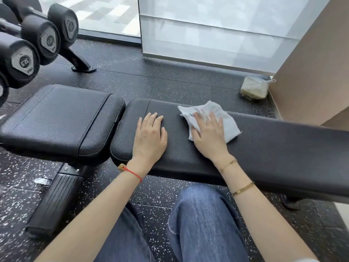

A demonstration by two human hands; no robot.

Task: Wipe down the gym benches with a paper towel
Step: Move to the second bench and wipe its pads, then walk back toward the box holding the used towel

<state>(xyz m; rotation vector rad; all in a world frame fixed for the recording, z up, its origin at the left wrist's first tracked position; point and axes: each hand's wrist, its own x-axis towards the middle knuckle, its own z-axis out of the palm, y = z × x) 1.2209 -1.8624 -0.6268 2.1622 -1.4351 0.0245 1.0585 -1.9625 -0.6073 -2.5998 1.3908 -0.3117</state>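
Right hand (208, 132) flat, fingers spread, pressing towel (211, 121) onto bench pad (273, 146); fingertips blurred, near half of towel hidden under palm. Left hand (150, 135) flat on pad's left end, holding nothing. Pad runs off frame right. Seat pad (56, 121) to the left. Dumbbells (26, 59) far left, cropped. Bag (254, 87) far right, contents unclear.

Your arms: bare, no sleeves | your left wrist: red cord bracelet (132, 172) with a tan bead | your right wrist: thin gold chain (228, 164), plus flat gold bangle (242, 188) higher up the forearm | your legs: blue denim jeans (204, 224)
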